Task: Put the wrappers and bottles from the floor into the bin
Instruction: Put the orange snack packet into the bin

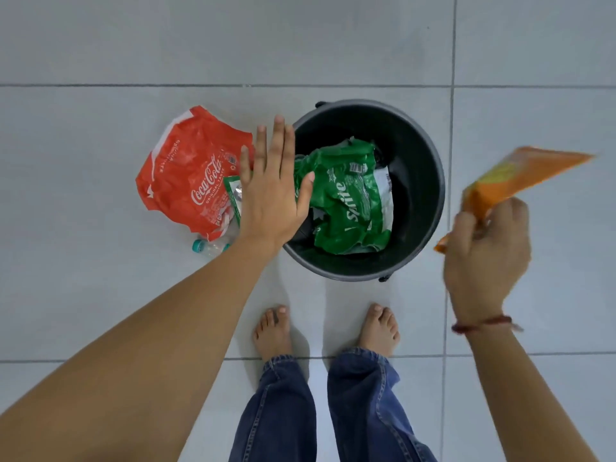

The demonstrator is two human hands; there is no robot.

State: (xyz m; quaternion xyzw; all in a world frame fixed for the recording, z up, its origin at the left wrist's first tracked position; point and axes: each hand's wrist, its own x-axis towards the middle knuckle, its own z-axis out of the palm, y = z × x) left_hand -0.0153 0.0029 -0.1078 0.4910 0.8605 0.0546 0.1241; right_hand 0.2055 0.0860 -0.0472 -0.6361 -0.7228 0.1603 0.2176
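A black round bin [430, 181] stands on the tiled floor ahead of my feet. A crumpled green Sprite wrapper [350, 201] lies inside it. Left of the bin, a red Coca-Cola wrapper [190, 171] lies on the floor, with a small green wrapper [233, 195] on it. A clear bottle with a teal cap [208, 246] pokes out beneath them. My left hand [271, 188] hovers flat and open over the bin's left rim, holding nothing. My right hand [488, 255] is to the right of the bin, shut on an orange wrapper [520, 175] that looks blurred.
Light grey floor tiles with dark grout lines surround the bin. My bare feet [326, 328] and blue jeans are just in front of the bin's near edge.
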